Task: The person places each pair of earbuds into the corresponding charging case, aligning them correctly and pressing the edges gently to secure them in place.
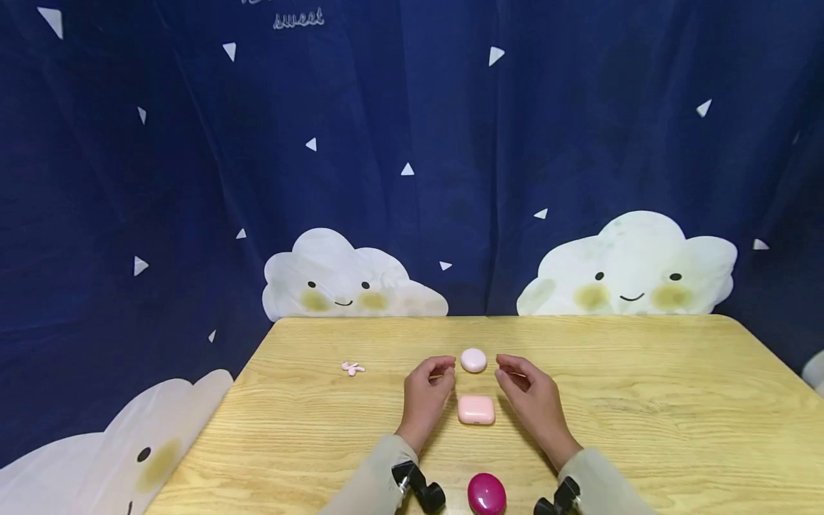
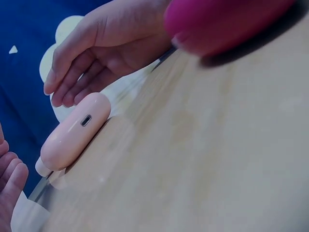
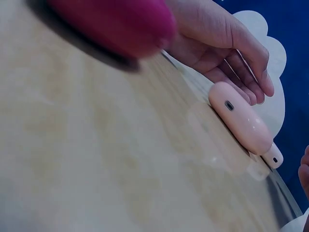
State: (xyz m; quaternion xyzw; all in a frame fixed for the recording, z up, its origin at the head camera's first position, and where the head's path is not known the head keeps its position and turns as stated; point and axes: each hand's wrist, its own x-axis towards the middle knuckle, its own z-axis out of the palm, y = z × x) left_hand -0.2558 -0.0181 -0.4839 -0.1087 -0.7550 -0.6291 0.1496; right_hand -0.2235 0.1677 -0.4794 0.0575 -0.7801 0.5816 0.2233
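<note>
A pale pink round case [image 1: 473,360] lies between the fingertips of both hands, with a small gap on either side. My left hand [image 1: 428,393] is at its left, fingers loosely bent and holding nothing. On the other side, my right hand [image 1: 531,400] curves its fingers and thumb inward, also without a thing in them. Nearer to me, between the wrists, sits a pink earbud case [image 1: 476,410]; its charging port faces the camera in the left wrist view. A glossy magenta oval case [image 1: 486,493] lies between the forearms.
Several small pale pink pieces that look like earbuds [image 1: 352,368] lie together on the left of the wooden table [image 1: 644,400]. Behind the table's far edge hangs a dark blue curtain [image 1: 450,107] with clouds and triangles.
</note>
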